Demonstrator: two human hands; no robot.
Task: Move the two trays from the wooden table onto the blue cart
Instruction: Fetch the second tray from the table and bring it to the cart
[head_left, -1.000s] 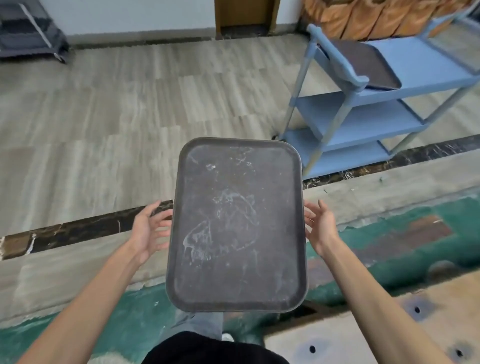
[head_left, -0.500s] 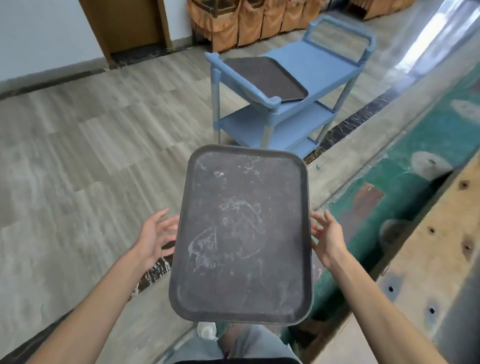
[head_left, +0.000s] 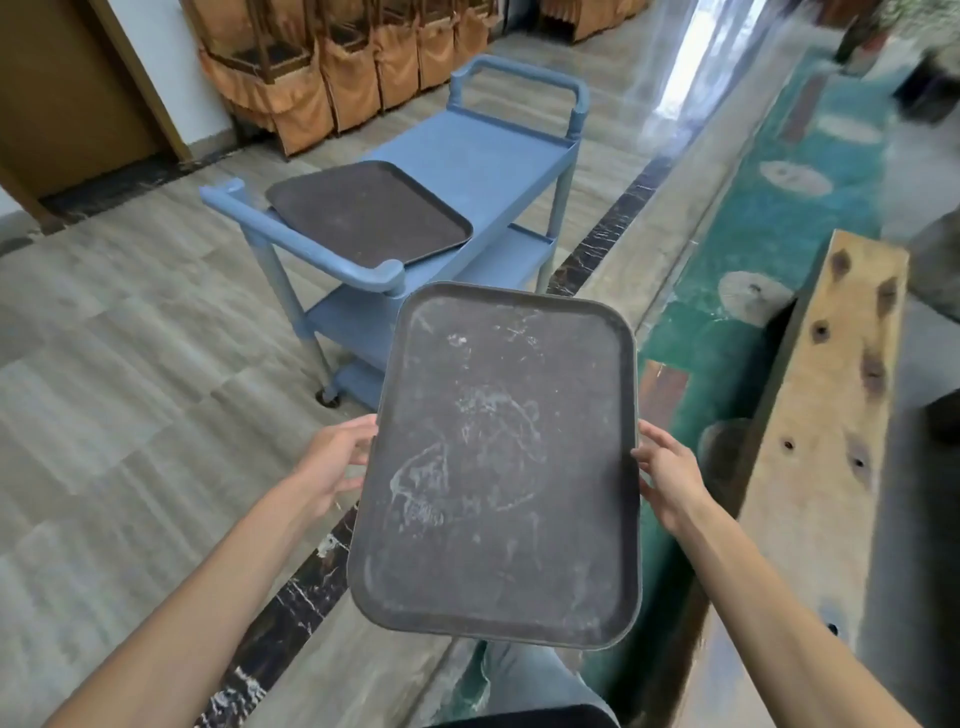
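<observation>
A dark, scuffed tray (head_left: 498, 462) filled the lower centre of the frame, held flat in the air by a person's two bare hands. The left hand (head_left: 332, 462) pressed against the tray's left edge with its fingers curled round the rim, and the right hand (head_left: 670, 478) gripped the right edge the same way, fingers partly tucked beneath. White scratch marks crossed the tray's surface. Above it, in the upper centre of the frame, stood a blue cart (head_left: 498, 156) with three shelves and a handle at each end. A second dark tray (head_left: 369, 213) lay flat on the cart's top shelf, at the end nearer the camera, just beside the near handle. A wooden table (head_left: 821, 441) with dark holes ran along the right side of the frame. Grey floor tiles (head_left: 130, 364) covered the left, and a green patterned carpet (head_left: 769, 228) stretched up the right.
</observation>
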